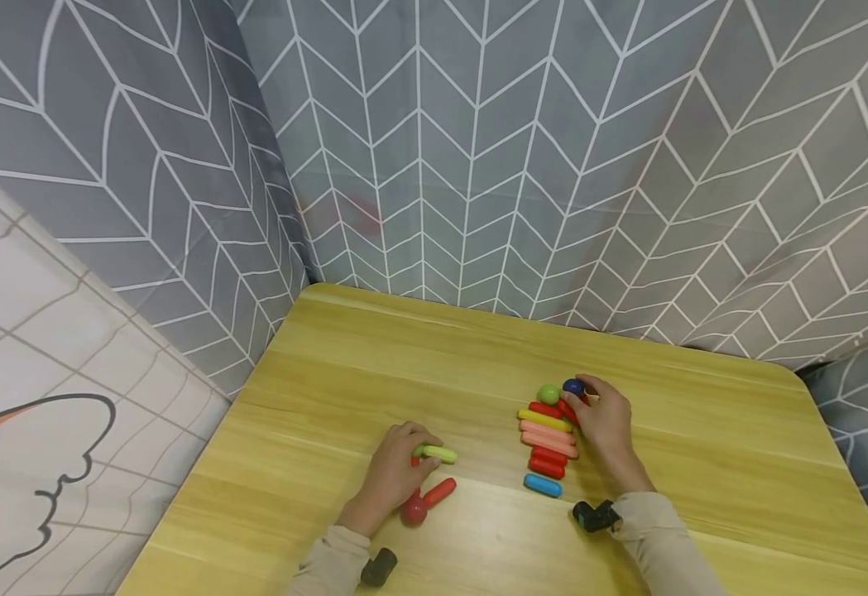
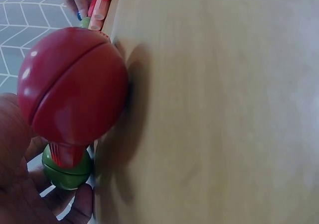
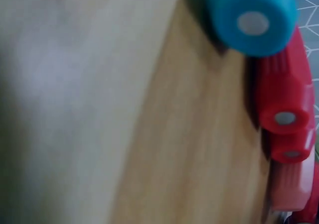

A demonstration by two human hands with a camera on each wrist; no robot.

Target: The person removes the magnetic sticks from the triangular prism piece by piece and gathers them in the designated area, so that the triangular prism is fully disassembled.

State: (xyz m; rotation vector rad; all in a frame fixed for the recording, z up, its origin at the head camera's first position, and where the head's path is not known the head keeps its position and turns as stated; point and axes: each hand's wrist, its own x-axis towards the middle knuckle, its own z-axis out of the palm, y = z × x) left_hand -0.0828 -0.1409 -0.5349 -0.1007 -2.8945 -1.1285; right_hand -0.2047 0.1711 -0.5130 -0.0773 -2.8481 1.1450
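On the table my left hand (image 1: 392, 468) curls its fingers round a green ball (image 2: 67, 176), with a light green rod (image 1: 439, 454) beside it. Near that hand, a red ball (image 1: 414, 511) joins red rods (image 1: 439, 493); it looms large in the left wrist view. My right hand (image 1: 608, 418) pinches a dark blue ball (image 1: 573, 386) at its fingertips. Under its thumb lies a red rod (image 1: 569, 412), partly covered. A lime green ball (image 1: 549, 395) sits just left of these fingers. The right hand is out of sight in the right wrist view.
A column of rods runs below the right hand: yellow (image 1: 545, 420), salmon pink (image 1: 549, 444), red (image 1: 547, 468) and blue (image 1: 543, 485). Pale metal discs show on rod ends in the right wrist view. A patterned grey curtain (image 1: 463, 149) hangs behind the table (image 1: 374, 348).
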